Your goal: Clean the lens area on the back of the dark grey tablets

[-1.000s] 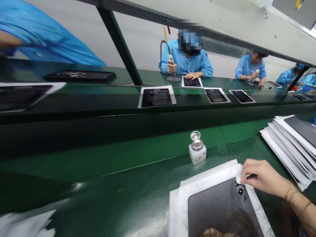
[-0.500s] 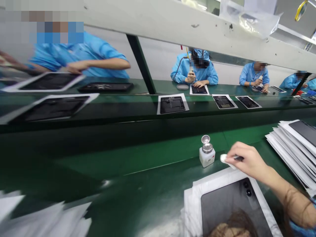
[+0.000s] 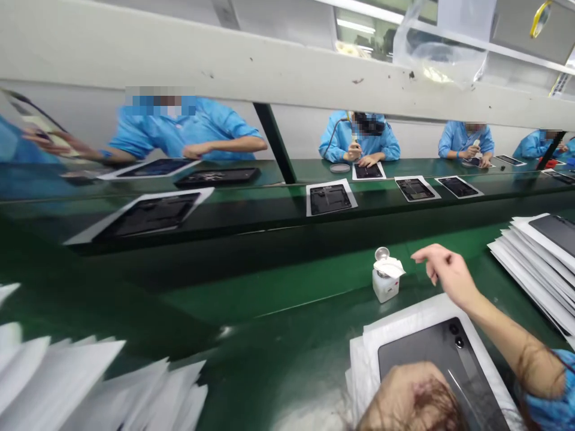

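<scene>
A small white pump bottle [image 3: 385,290] with a metal top and its lid flipped up stands on the green bench. A folded white wipe [image 3: 390,267] lies over its top. Just right of the bottle my right hand [image 3: 447,272] hovers apart from the wipe, index finger stretched out and the others loosely bent, holding nothing that I can see. In front of me, a grey tablet [image 3: 431,353] lies back up, its two camera lenses at the top right, on a stack of white sheets [image 3: 375,335]. Over the tablet's lower part is my left hand [image 3: 395,398], its fingers hidden by hair and the frame edge.
More white sheets [image 3: 516,251] are piled at the right with a tablet on top; others [image 3: 90,383] fan out at lower left. Open tablets [image 3: 332,199] on paper line the raised ledge [image 3: 278,222]. Beyond it co-workers in blue [image 3: 359,140] sit under a white beam [image 3: 287,60].
My right hand has let go of the white wipe, which now rests on the bottle, and drawn back with the index finger extended. My left hand shows more over the tablet. The view has shifted.
</scene>
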A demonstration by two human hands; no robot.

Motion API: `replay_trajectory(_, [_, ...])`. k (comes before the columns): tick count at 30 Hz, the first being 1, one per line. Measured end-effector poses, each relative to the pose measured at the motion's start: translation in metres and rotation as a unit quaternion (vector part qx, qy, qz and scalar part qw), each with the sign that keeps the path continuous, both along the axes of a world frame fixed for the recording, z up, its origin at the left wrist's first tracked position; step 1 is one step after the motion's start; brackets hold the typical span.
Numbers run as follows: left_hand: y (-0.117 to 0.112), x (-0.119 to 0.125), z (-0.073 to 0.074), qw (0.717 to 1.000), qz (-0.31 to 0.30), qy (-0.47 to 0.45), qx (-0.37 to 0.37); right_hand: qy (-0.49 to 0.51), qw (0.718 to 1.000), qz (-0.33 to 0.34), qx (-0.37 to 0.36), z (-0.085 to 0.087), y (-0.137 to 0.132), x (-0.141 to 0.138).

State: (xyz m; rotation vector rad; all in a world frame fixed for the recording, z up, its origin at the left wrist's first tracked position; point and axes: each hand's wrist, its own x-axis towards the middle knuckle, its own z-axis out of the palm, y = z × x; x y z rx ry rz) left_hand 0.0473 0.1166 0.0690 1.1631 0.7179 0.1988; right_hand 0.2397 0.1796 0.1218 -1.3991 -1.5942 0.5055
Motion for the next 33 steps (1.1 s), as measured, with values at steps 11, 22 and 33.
replay_trajectory(11, [-0.001,0.006,0.024,0.995,0.056,0.057,0.053,0.513,0.841,0.108,-0.135,-0.033,-0.112,0.029])
replay_trajectory(22, [-0.004,0.001,0.017,0.996,0.04,0.056,0.064,0.395,0.902,0.091,-0.146,-0.048,-0.132,0.034])
replay_trajectory(33, [-0.003,-0.004,0.009,0.996,0.031,0.044,0.078,0.382,0.905,0.119,-0.143,-0.057,-0.131,0.034])
